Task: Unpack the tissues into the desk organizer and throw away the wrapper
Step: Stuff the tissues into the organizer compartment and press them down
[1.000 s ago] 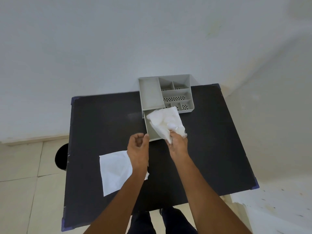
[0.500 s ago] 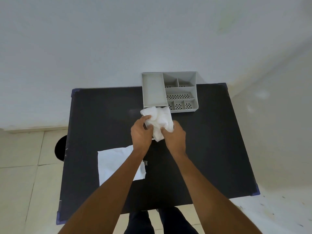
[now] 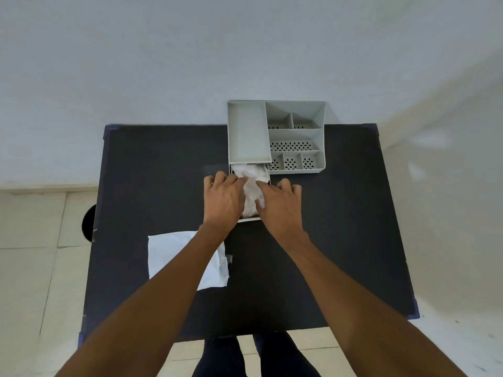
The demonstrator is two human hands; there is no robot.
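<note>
Soft, even daylight all over, nothing harsh. My bench (image 3: 163, 186) reads flat matte black with no glare on it, only a faint pale smear of sheen just left of the desk organizer (image 3: 276, 137). Right of the bench, the wall carries a couple of brighter patches of light. Shadows are weak: a soft one inside the organizer's compartments, a thin one under my forearms. The wide lens bends everything, so the bench edges splay outward and the floor tiles curve at the corners. Focus is slightly soft, with fine detail on the tissues (image 3: 249, 186) washed out white.
</note>
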